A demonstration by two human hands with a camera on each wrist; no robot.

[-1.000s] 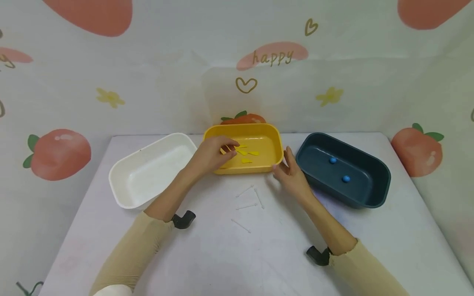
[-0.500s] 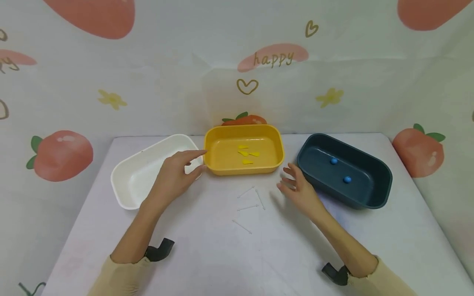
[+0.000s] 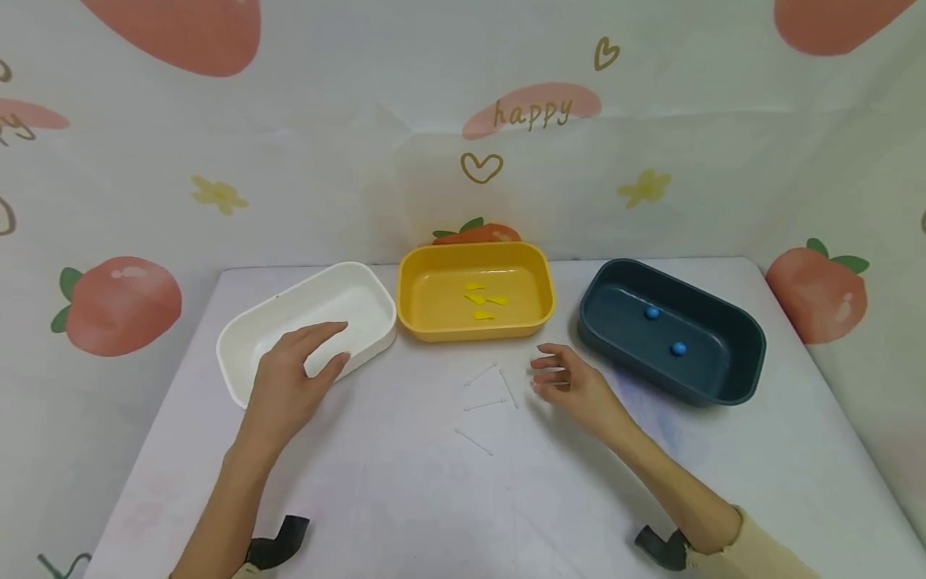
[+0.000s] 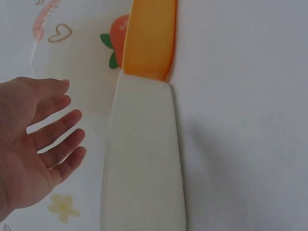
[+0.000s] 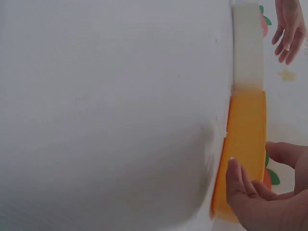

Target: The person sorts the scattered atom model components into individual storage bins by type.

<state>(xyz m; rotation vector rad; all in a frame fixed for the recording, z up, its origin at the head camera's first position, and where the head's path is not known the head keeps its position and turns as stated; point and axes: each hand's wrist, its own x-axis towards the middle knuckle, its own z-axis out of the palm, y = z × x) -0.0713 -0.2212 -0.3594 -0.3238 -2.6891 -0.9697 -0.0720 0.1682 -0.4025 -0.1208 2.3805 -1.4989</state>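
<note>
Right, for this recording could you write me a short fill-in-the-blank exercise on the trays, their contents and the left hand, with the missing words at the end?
1. The dark blue tray holds ____ blue balls.
2. The yellow tray holds ____ small yellow pieces.
3. The yellow tray stands ____ the white tray and the dark blue tray.
4. With its thumb and fingers apart, the left hand holds ____.

Missing words: two; four; between; nothing.
</note>
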